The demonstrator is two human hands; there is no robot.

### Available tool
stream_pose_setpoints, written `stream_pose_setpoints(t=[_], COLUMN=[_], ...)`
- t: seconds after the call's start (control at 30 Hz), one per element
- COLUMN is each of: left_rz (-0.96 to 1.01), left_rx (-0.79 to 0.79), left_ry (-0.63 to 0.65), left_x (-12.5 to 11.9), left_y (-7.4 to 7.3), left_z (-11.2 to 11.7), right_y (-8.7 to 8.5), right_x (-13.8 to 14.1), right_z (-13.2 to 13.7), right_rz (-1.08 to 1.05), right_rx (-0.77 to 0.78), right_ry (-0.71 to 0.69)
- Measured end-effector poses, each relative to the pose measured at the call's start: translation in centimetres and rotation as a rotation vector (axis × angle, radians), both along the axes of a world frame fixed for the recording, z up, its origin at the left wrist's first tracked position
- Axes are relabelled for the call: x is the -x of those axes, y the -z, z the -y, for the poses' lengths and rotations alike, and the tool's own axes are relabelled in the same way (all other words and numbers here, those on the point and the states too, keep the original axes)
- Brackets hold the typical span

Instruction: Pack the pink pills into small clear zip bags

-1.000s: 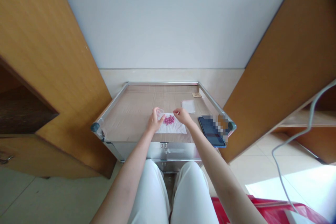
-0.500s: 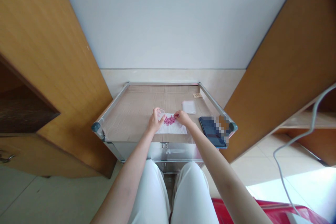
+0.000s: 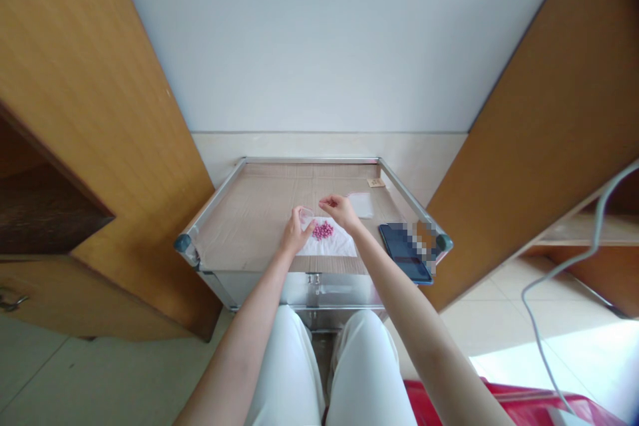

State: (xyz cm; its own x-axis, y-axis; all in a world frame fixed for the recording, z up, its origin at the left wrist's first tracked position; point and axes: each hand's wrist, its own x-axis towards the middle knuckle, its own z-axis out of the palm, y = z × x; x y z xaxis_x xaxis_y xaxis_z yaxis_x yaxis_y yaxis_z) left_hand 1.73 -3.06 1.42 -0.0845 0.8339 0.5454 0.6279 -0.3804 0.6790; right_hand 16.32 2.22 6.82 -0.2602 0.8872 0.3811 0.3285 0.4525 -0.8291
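A small heap of pink beads or pellets (image 3: 323, 231) lies on a white cloth or sheet (image 3: 329, 247) near the front of the tabletop. My left hand (image 3: 297, 231) is at the left edge of the sheet, fingers and thumb curled around a small clear plastic bag (image 3: 306, 215). Above and beyond the heap, my right hand (image 3: 340, 209) is raised with its fingertips pinched together, pointing left towards the bag. Whatever sits in that pinch is too small to name.
The metal-framed table (image 3: 249, 239) has a brown cardboard cover. Behind the right hand lies a stack of clear bags (image 3: 361, 205), with a small tan label (image 3: 375, 182) beyond it. A dark tablet (image 3: 402, 249) rests at the right edge. Wooden cabinets (image 3: 164, 180) flank the table.
My right hand has lifted from the pink heap and moved up and left, towards the bag. My left hand stays in place with the bag.
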Motion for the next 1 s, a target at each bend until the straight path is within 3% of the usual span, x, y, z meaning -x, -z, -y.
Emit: stream_pose_setpoints(t=[0.13,0.27,0.4,0.53,0.7,1.0], left_rz=[0.006,0.002,-0.012,-0.003,0.003,0.001], left_rx=[0.013,0.016,0.003,-0.019,-0.031,-0.007], left_ry=[-0.014,-0.019,-0.009,-0.008,0.007,0.014], left_x=[-0.1,-0.2,-0.1,-0.1,-0.1,0.1], left_y=[-0.1,-0.2,-0.3,-0.1,0.1,0.3], left_z=[0.1,0.2,0.2,0.1,0.0,-0.1], right_y=[-1.4,-1.4,-0.3,1.7,3.2,4.0], right_x=[1.2,1.1,0.2,-0.6,-0.5,0.6], right_z=[1.1,1.3,0.3,-1.0,-2.1,-3.3], right_rz=[0.017,0.13,0.137,0.396,0.643,0.783], right_rx=[0.005,-0.013,0.016,0.12,0.288,0.351], right_ry=[-0.137,-0.262,-0.069,0.157,0.224,0.304])
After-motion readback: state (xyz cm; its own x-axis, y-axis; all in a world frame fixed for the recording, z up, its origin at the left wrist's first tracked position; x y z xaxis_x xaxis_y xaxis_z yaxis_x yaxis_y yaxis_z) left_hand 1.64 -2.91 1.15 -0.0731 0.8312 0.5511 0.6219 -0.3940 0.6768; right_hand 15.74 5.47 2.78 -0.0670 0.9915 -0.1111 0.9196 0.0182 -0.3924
